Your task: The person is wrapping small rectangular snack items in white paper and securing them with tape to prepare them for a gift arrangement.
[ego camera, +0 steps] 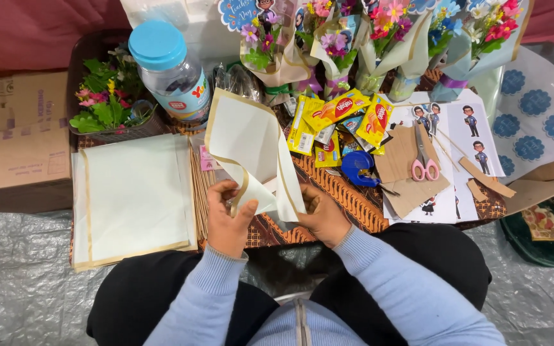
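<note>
Roughly midway, judging by the table: several small wrapped bouquets already stand finished along the far edge, while a stack of flat cream sheets with gold borders lies unused at the near left, so plenty of wrapping looks left. Both hands work one cream wrapping sheet, lifted just above the patterned cloth in front of the person, partly folded and curling upward. Left hand pinches the sheet's lower fold between thumb and fingers; right hand grips the opposite lower corner, fingers curled under the paper, tips hidden. Containers: a clear plastic jar with blue lid lies tilted at the far left, contents cannot be told; a dark basket just beside it holds loose artificial flowers and leaves. Yellow snack packets sit heaped loose beyond the sheet, pink-handled scissors rest on brown paper pieces to the right.
</note>
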